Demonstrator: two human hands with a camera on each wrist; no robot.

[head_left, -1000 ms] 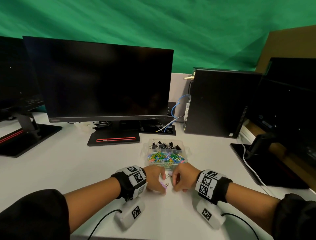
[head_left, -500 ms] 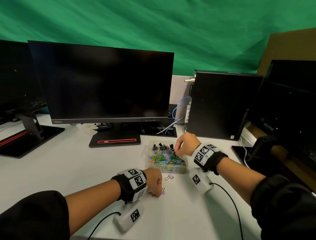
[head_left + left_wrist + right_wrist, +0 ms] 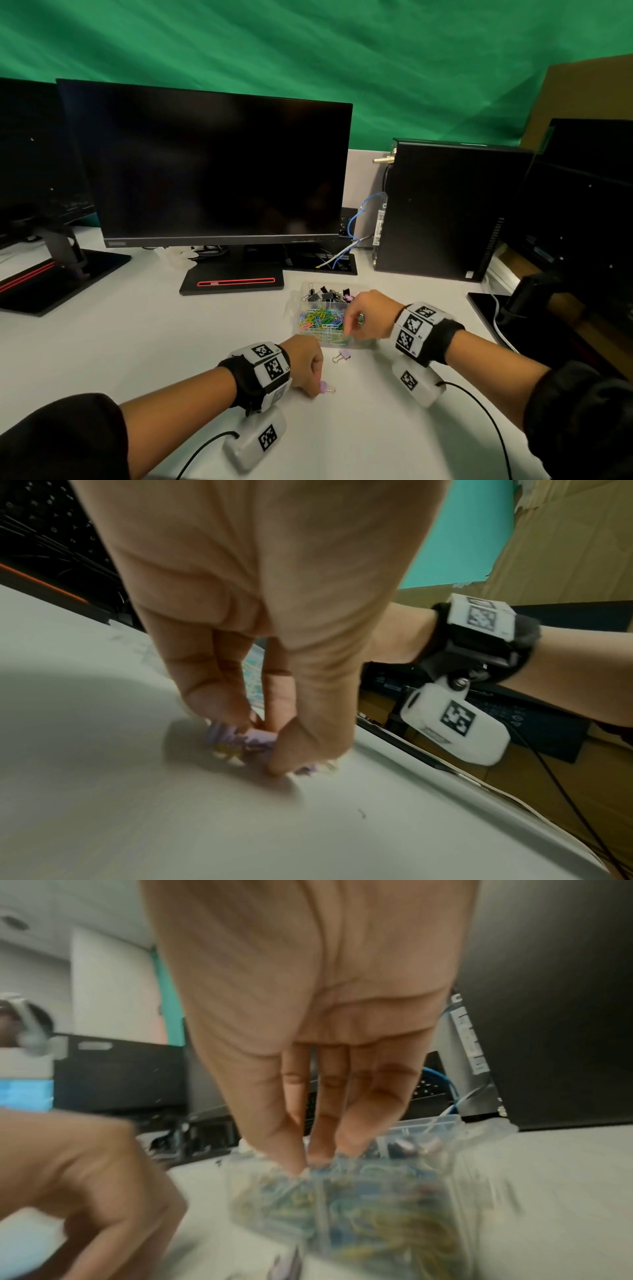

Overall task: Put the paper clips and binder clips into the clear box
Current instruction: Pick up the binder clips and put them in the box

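Fingers of my left hand (image 3: 306, 364) curl down onto the white desk (image 3: 144, 346), on the near side of the clear box (image 3: 329, 317), and pinch a purple binder clip (image 3: 256, 739) between thumb and fingertips, the clip pressed against the desk; the wrist view is blurred, and more purple shows under my thumb, though I cannot tell whether that is a second clip. My right hand (image 3: 369, 313) hangs over the near right part of the clear box, fingers (image 3: 325, 1123) pointing straight down and lying close together, their tips at the heap of coloured paper clips (image 3: 322, 318) in the front compartment. I cannot tell whether they hold anything, for the view there is smeared. Black binder clips (image 3: 323, 294) fill the box's far compartment, with one purple one among them. Another loose purple clip (image 3: 342, 356) lies on the desk just in front of the box, between my two hands and touching neither. Behind the box stands a dark monitor (image 3: 212, 171), and to the box's far right a black computer case (image 3: 445, 212).
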